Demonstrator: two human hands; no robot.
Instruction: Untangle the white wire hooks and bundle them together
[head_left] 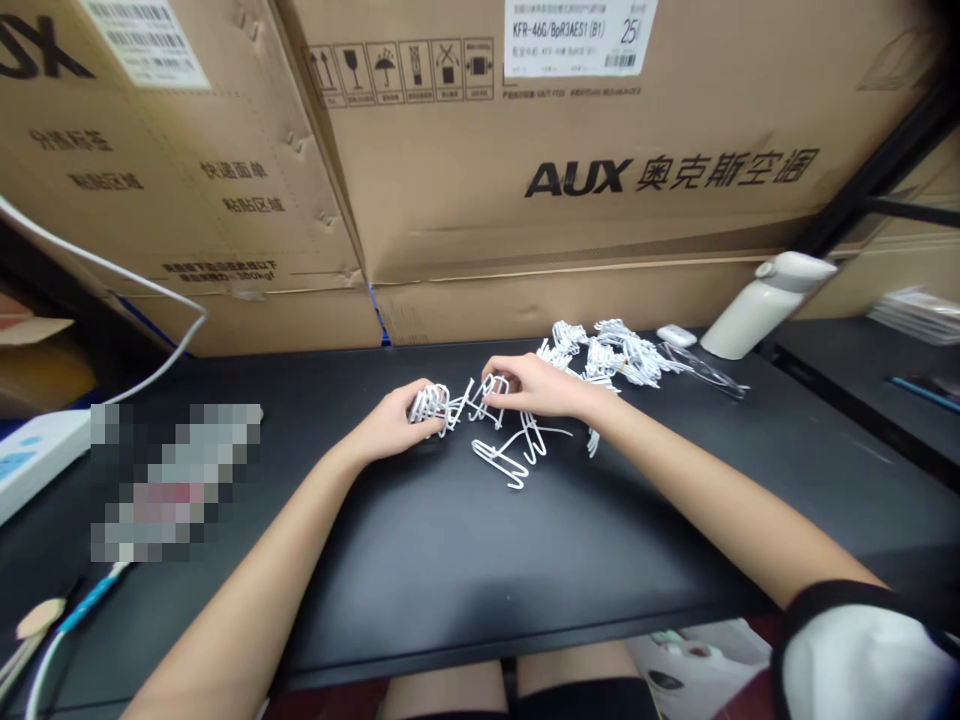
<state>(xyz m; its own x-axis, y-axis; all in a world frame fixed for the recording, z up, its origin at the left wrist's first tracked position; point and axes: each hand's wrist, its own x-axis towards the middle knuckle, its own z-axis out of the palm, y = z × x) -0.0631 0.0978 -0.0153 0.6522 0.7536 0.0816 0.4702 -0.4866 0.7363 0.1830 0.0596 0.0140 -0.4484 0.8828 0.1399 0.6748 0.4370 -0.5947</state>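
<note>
My left hand (394,420) is closed around a bunch of small white wire hooks (429,405) on the black table (450,560). My right hand (536,385) pinches another white wire hook (489,388) just to the right of that bunch, so the two hands nearly meet. A few loose hooks (510,455) lie on the table just in front of my hands. A larger tangled pile of the same white hooks (607,355) sits behind my right hand.
Big cardboard boxes (570,160) stand along the back of the table. A white bottle-shaped device (761,300) leans at the right rear, with a small white case (676,335) near it. A white power strip (34,460) and cable lie at the left.
</note>
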